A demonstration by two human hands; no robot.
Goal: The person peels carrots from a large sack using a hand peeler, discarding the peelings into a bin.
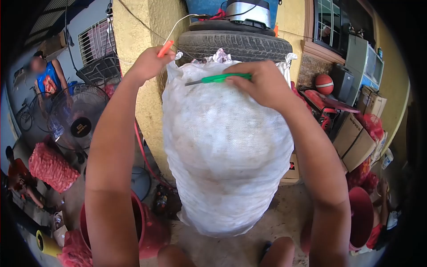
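A bulging white woven sack stands upright in front of me, its top gathered and with tufted corners. My left hand is closed on a short orange plastic piece beside the sack's upper left corner. Across the upper part of the sack, my right hand grips a green-handled knife. Its thin grey blade points left and overlaps the sack's front in this view.
Stacked tires rise behind the sack, against a yellow pillar. A fan, a red mesh sack and a person are at left. Cardboard boxes and a red tub stand right.
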